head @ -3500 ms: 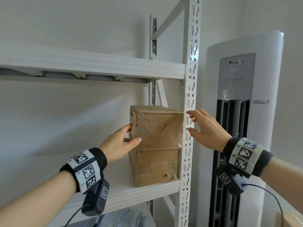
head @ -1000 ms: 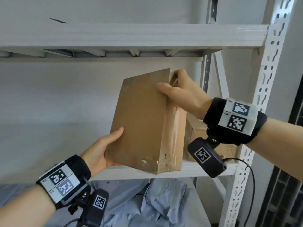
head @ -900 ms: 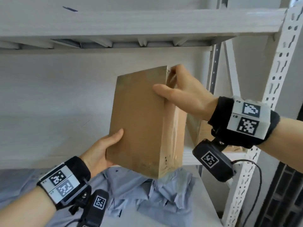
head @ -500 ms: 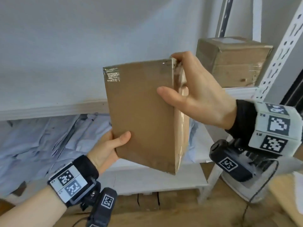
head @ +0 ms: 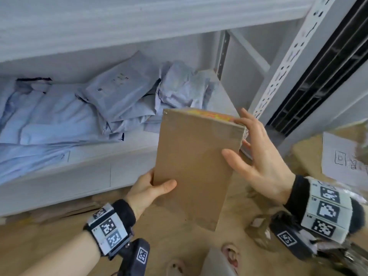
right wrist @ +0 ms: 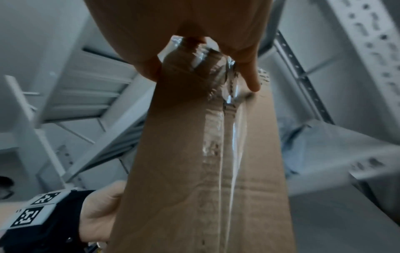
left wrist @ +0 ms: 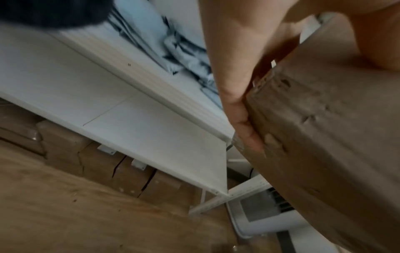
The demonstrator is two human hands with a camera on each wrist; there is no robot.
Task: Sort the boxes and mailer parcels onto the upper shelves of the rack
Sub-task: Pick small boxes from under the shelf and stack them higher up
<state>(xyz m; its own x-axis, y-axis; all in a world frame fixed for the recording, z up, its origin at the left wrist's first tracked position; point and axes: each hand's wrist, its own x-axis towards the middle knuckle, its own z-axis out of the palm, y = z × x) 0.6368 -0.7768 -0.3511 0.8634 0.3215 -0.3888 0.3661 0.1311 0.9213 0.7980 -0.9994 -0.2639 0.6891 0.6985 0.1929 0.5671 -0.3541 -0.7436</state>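
Head view shows the cardboard box (head: 196, 166) held upright between both hands: left hand (head: 148, 191) curled round its lower corner, right hand (head: 258, 162) clasping the upper edge. Probably stiff and light; glossy tape looks slippery, so bare cardboard suits gripping.

Mailer parcels (head: 111, 100) lie on the rack shelf (head: 79, 168) — behind the box (head: 193, 166), to its left.

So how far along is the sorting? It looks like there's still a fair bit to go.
Nothing in these views shows a parcel sitting on an upper shelf, so I can't confirm anything finished. In hand: a flat cardboard box, gripped by the left hand low down and the right hand near its top. Left: grey mailer parcels piled on a lower shelf and more boxes underneath.
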